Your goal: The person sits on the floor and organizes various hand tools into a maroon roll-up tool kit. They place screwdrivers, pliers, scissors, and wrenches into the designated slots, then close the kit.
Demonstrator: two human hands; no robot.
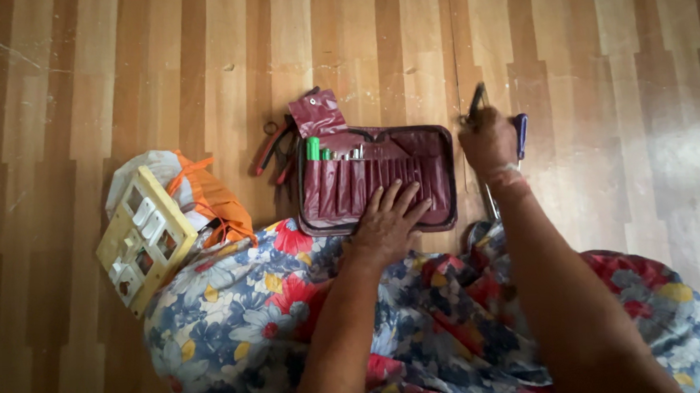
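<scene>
An open maroon tool pouch (pixel 412 148) lies on the wooden floor, with a row of pockets holding a green-handled tool (pixel 313 148) and small metal tools. My left hand (pixel 388 222) rests flat on the pouch's near edge, fingers spread. My right hand (pixel 488 139) is just right of the pouch, closed around a dark slim tool (pixel 476 100) that sticks up past the fingers. A blue-handled tool (pixel 521 133) lies on the floor beside that hand.
Red-handled pliers (pixel 272 149) lie left of the pouch. A cream switch plate (pixel 146 237) leans against an orange and white bag (pixel 204 193) at the left. Floral cloth (pixel 244 324) covers my lap.
</scene>
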